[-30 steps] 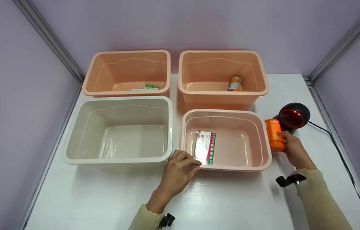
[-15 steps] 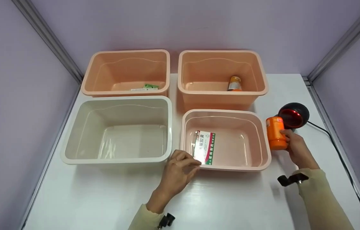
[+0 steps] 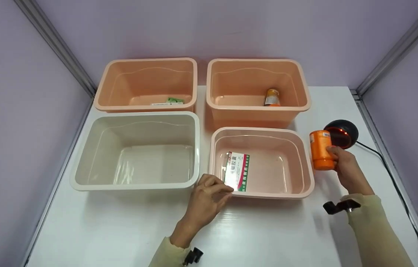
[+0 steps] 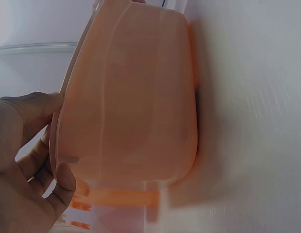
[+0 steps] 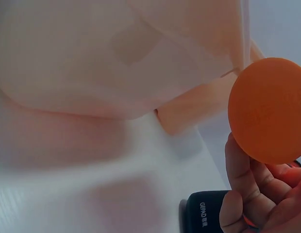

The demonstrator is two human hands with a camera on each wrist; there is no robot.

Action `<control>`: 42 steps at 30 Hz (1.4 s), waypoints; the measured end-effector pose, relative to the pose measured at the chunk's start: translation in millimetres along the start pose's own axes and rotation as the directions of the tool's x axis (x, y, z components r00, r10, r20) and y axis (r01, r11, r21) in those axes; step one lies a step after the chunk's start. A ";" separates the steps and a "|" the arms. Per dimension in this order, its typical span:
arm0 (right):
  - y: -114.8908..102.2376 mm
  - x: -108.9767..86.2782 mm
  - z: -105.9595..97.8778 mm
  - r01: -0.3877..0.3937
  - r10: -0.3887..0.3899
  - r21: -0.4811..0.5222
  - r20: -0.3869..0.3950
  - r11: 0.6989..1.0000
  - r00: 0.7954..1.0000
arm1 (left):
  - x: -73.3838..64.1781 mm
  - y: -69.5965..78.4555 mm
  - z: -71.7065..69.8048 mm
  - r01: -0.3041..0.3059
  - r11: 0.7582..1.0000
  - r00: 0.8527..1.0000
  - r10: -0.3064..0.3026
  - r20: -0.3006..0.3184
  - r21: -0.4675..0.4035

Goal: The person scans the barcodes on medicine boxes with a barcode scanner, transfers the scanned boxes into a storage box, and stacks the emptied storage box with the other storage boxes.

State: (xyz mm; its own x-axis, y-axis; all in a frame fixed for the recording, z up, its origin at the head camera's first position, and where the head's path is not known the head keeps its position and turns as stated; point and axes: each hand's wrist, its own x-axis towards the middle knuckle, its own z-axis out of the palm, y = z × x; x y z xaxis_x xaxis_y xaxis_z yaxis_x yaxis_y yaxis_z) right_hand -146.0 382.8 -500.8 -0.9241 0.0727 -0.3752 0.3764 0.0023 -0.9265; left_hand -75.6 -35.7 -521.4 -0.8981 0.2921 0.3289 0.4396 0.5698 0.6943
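My right hand holds an orange bottle in front of a black barcode scanner whose window glows red. The bottle's narrower cap end points down toward me, and the right wrist view shows its round orange end with fingers curled against the side. My left hand pinches the rim of the light pink bin at its front left corner; the left wrist view shows thumb and fingers around that rim. Inside this bin a white, red and green medicine box leans against the left wall.
A grey-white bin stands left of the pink one. Behind are two peach bins: the left one contains a green and white box, the right one an orange-capped bottle. The scanner's cable runs along the right edge.
My right hand has raised the orange bottle slightly, away from me, and turned it, so a barcode label shows near its top. My left hand has stayed at the bin's corner.
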 end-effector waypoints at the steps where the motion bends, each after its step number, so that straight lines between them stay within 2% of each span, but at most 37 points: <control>1: -1.5 -0.1 0.7 0.005 -0.005 -0.005 -0.001 1.000 1.000 | 0.1 0.1 -0.1 0.003 1.000 1.000 -0.003 0.001 -0.002; 7: -10.0 -0.7 4.1 0.024 -0.024 -0.013 -0.012 1.000 1.000 | 0.2 0.5 -0.7 0.025 1.000 1.000 -0.025 0.019 0.005; 13: -21.6 -1.4 7.9 0.045 -0.046 -0.033 -0.019 0.998 0.999 | -0.2 -0.8 0.0 0.006 1.000 1.000 -0.006 0.006 0.009; 19: -31.3 0.2 10.5 0.085 -0.089 -0.111 -0.026 0.990 0.996 | 0.1 -1.5 0.2 -0.008 1.000 1.000 0.008 -0.003 0.007; 25: -42.2 3.7 13.9 0.108 -0.117 -0.185 -0.036 0.977 0.993 | 0.6 -0.9 -0.2 0.004 1.000 1.000 -0.004 0.003 0.009; 33: -58.1 7.1 19.4 0.123 -0.134 -0.213 -0.038 0.969 0.990 | 0.4 0.3 -1.1 0.002 1.000 1.000 -0.002 -0.002 0.011; 42: -71.7 10.6 24.5 0.127 -0.142 -0.301 -0.030 0.945 0.989 | -0.3 0.6 -0.3 0.043 0.999 0.999 -0.043 0.016 0.007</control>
State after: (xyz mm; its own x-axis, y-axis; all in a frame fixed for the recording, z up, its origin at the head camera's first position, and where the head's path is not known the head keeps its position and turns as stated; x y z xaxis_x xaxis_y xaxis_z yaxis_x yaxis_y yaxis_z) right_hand -184.4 358.9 -439.0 -0.9658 0.1014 -0.2385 0.2585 0.3116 -0.9144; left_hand -75.1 -35.7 -520.9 -0.9157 0.2795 0.2888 0.4010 0.5875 0.7029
